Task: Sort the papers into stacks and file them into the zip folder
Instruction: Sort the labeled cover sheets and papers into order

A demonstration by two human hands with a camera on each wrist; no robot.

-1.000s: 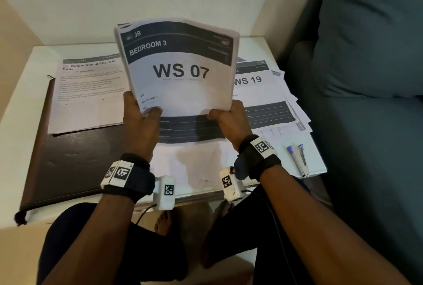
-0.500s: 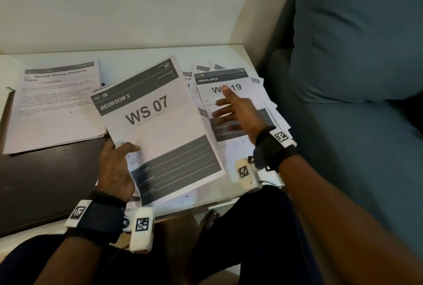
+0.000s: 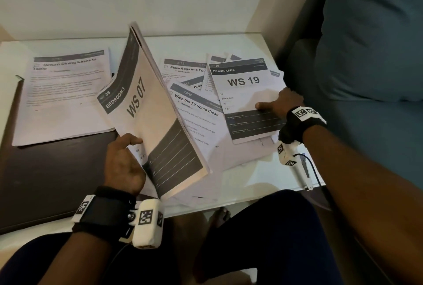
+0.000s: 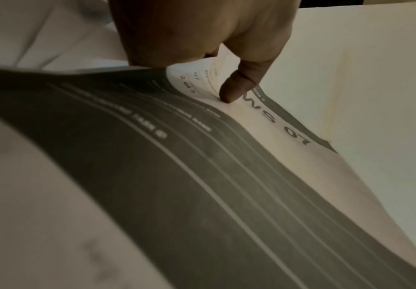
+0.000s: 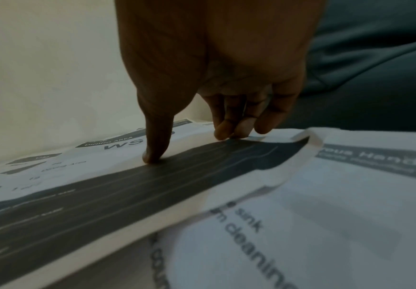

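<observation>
Fingers of the left hand [image 3: 123, 163] lie hidden behind the WS 07 stack [image 3: 146, 111]; the dark folder [image 3: 45, 181] runs off the left edge.

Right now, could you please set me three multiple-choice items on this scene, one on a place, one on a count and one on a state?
1. Where does the WS 19 sheet lie?
A. On the loose papers, under the right hand
B. On the dark folder
C. On the sofa

2. How many hands grip the WS 07 stack?
A. None
B. One
C. Two

3. How is the WS 07 stack placed?
A. Flat on the table
B. Zipped inside the folder
C. Lifted and tilted

Answers: 1 A, the right hand's thumb presses it onto the scattered sheets; 2 B, only the left hand grips it, thumb on its front; 3 C, it slants steeply upward in the left hand.
</observation>
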